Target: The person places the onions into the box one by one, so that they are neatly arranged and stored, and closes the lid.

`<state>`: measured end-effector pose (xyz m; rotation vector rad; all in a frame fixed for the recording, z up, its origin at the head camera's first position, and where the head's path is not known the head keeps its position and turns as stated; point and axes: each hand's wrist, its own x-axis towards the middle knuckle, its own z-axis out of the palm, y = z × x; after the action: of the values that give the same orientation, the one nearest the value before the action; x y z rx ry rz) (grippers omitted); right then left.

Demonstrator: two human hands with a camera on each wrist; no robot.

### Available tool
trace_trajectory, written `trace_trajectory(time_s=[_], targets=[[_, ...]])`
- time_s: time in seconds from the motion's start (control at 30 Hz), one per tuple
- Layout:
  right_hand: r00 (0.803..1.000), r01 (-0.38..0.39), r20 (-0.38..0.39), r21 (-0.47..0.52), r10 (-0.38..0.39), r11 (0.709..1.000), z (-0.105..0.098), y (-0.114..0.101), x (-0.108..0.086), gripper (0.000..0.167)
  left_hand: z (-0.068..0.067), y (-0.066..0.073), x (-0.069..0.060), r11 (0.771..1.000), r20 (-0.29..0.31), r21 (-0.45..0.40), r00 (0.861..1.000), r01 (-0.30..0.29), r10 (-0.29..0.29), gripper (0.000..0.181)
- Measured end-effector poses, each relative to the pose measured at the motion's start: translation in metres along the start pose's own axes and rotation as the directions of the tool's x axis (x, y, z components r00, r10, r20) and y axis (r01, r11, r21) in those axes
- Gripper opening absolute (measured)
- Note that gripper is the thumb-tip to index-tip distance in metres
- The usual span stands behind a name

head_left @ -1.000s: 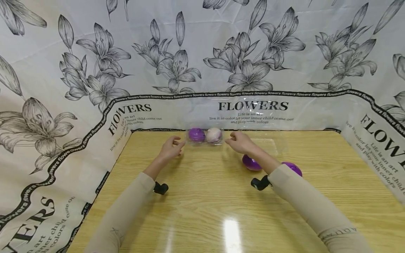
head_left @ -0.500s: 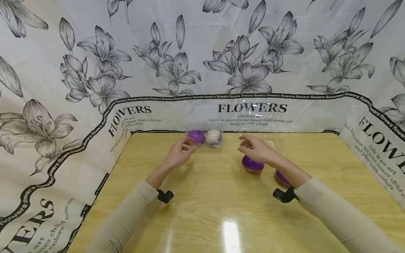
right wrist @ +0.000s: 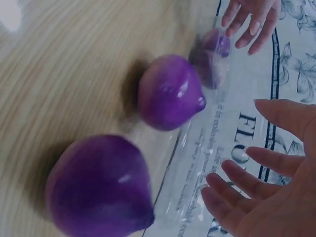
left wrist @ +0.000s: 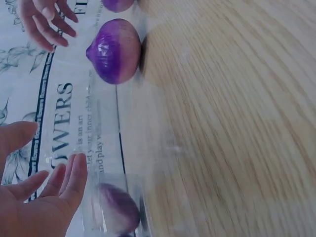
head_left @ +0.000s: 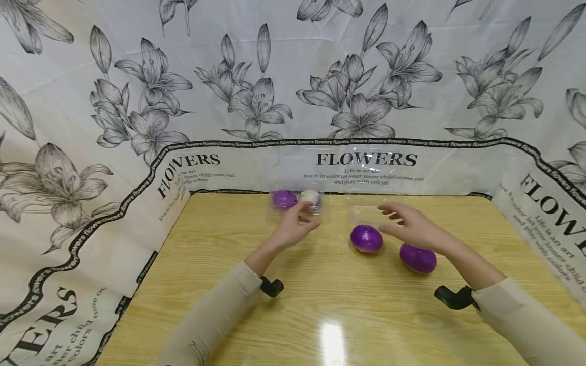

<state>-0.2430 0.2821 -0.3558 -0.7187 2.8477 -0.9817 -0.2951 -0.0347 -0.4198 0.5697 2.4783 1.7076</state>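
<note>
Clear plastic forms the left box (head_left: 286, 212), at the back of the wooden table (head_left: 293, 284), with two glossy onions inside: a purple onion (head_left: 284, 199) on the left, and beside it a pale-bottomed onion (head_left: 311, 197) showing its whitish side. Just in front hangs the left hand (head_left: 295, 227), fingers loosely bent, thumb apart, holding nothing; its forefinger overlaps the box in the head view, and I cannot tell whether they touch. Further right lies a second clear box (head_left: 361, 213), its transparent lid (head_left: 375, 157) raised before the flower-printed curtain (head_left: 256, 101). Near that box's front rests a loose purple onion (head_left: 366, 239) on the table. Next comes the right hand (head_left: 409, 227), spread wide above the table, thumb well off the fingers, grasping nothing. Below it sits another loose onion (head_left: 418, 259), on its side.

Judging by two boxed onions and two loose ones, packing seems half done, with both hands between grasps. The next move likely calls for the right hand closing round a smooth onion's sides and lifting it over the second box's wall.
</note>
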Motion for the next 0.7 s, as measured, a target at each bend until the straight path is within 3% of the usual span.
trace_trajectory(time_s=[0.3, 0.47, 0.7], targets=[[0.999, -0.032, 0.035, -0.014, 0.033, 0.999, -0.014, 0.037, -0.032, 0.064, 0.036, 0.009, 0.026, 0.994, 0.024, -0.053, 0.995, 0.099, -0.098, 0.06], [0.992, -0.087, 0.097, 0.024, 0.084, 0.996, -0.025, 0.056, -0.051, 0.073, 0.055, 0.015, 0.037, 0.985, 0.093, -0.111, 0.988, 0.134, -0.124, 0.06], [0.979, -0.15, 0.151, 0.084, 0.136, 0.985, -0.025, 0.084, -0.064, 0.078, 0.071, 0.014, 0.052, 0.971, 0.108, -0.153, 0.979, 0.185, -0.17, 0.058]])
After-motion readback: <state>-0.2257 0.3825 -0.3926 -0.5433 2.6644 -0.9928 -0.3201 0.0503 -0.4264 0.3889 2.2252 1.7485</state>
